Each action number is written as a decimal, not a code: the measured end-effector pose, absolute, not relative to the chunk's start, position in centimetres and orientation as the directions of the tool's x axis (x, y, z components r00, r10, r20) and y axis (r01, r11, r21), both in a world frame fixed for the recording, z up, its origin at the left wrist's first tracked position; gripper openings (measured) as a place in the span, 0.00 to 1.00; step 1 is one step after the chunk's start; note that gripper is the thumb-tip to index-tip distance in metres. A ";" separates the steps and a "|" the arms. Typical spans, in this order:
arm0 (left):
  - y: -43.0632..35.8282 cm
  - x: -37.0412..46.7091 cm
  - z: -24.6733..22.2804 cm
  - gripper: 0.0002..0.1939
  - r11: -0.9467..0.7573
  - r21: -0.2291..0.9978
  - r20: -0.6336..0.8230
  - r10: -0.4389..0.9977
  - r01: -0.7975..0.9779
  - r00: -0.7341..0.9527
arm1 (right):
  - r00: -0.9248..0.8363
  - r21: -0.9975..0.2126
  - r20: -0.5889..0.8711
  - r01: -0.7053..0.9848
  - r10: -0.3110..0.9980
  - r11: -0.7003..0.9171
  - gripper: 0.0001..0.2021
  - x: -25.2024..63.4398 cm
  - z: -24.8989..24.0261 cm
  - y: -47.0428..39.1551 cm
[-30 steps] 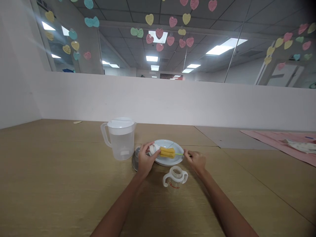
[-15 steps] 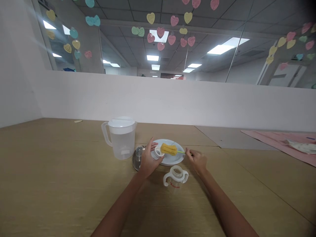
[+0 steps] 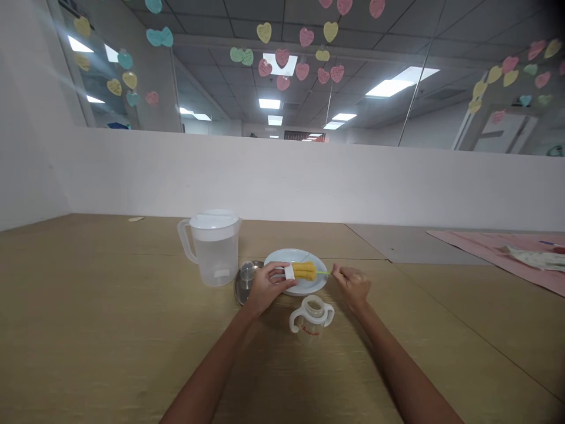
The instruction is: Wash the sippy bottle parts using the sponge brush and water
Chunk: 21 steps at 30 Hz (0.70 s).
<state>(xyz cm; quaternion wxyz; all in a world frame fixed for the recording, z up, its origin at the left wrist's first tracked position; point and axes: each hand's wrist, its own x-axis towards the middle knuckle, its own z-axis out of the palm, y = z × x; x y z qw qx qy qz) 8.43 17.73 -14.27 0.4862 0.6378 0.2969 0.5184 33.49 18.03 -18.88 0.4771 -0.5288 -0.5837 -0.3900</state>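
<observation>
"What's holding everything up?"
"The bench (image 3: 132, 330) is, with the pitcher (image 3: 217, 253) standing left of the white plate (image 3: 274, 257)."
"And the hands?"
"Both are gripping. The right hand (image 3: 353, 285) is clutching the yellow brush (image 3: 304, 271) by its handle end; the brush is stretching between them, over the plate. The left hand (image 3: 266, 287) is pinching the white ring (image 3: 289, 272) at its head."

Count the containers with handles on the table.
2: the lidded pitcher, beyond and to the left of the left hand, and the open bottle, on the near side of the white plate.
</observation>
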 end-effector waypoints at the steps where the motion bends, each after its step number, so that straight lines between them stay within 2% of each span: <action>1: 17.7 8.4 -14.2 0.24 -0.353 0.925 0.378 0.884 -0.138 0.273 | 0.007 -0.041 0.965 0.991 0.261 0.127 0.25 33.5 -18.9 18.1; 4: 18.0 8.3 -14.3 0.24 -0.381 0.906 0.415 0.883 -0.184 0.217 | -0.068 0.022 0.954 0.987 0.291 0.156 0.26 33.0 -18.8 18.0; 6: 18.5 8.2 -14.5 0.24 -0.406 0.892 0.440 0.880 -0.197 0.177 | -0.070 0.007 0.952 0.978 0.299 0.208 0.26 32.5 -18.8 17.9; 11: 19.3 7.7 -14.6 0.24 -0.471 0.870 0.493 0.847 -0.149 0.200 | 0.207 -0.293 0.916 0.930 0.342 0.221 0.27 31.2 -19.2 17.9; 14: 19.2 7.5 -14.6 0.23 -0.447 0.885 0.465 0.846 -0.128 0.262 | 0.286 -0.380 0.857 0.913 0.429 0.151 0.29 31.0 -19.2 17.9; 18: 19.1 7.5 -14.6 0.22 -0.409 0.896 0.444 0.845 -0.174 0.299 | 0.275 -0.366 0.818 0.926 0.505 0.089 0.30 31.3 -19.1 18.0; 21: 18.9 7.6 -14.4 0.25 -0.359 0.906 0.412 0.869 -0.224 0.274 | 0.192 -0.296 0.847 0.945 0.496 0.140 0.30 31.6 -19.2 18.0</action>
